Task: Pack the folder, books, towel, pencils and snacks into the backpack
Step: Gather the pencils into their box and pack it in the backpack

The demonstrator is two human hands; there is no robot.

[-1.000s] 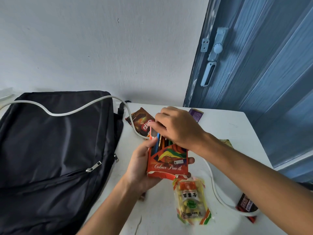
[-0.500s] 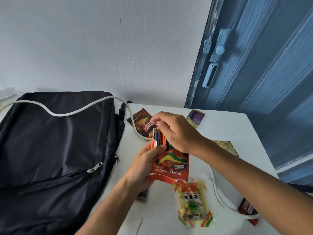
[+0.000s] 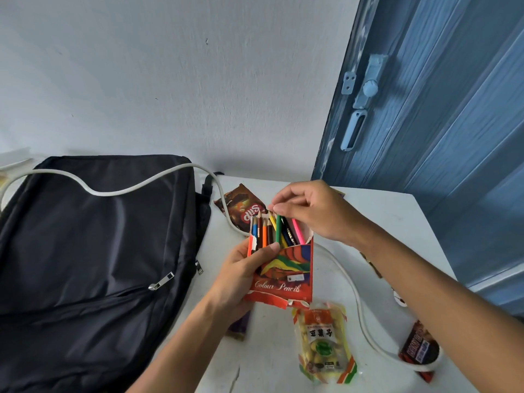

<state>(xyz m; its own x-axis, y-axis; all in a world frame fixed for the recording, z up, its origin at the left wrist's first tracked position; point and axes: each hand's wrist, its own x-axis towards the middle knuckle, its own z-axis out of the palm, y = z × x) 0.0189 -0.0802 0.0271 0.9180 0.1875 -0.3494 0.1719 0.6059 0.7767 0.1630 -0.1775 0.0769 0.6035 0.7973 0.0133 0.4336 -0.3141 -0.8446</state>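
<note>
My left hand [image 3: 246, 272] grips a red box of colour pencils [image 3: 286, 275] upright above the white table [image 3: 397, 222], thumb across its front. Several pencils stick out of its open top. My right hand [image 3: 310, 212] pinches the top end of a green pencil [image 3: 278, 228] that stands in the box. A black backpack [image 3: 93, 251] lies flat at the left, its zips closed. Snacks lie around: a brown Slip packet [image 3: 243, 208], a yellow nut bag [image 3: 321, 340], a chocolate bar [image 3: 419, 348], a purple wrapper [image 3: 239, 327] under my left forearm.
A white cable [image 3: 119, 190] runs over the backpack, behind the pencil box and loops across the table to the chocolate bar. A blue door [image 3: 439, 123] with a latch stands at the right, a pale wall behind. The table's right edge is near my right forearm.
My right hand has lifted from covering the box top to pinching one green pencil, so the pencil tips now show. The left hand keeps the box, raised slightly.
</note>
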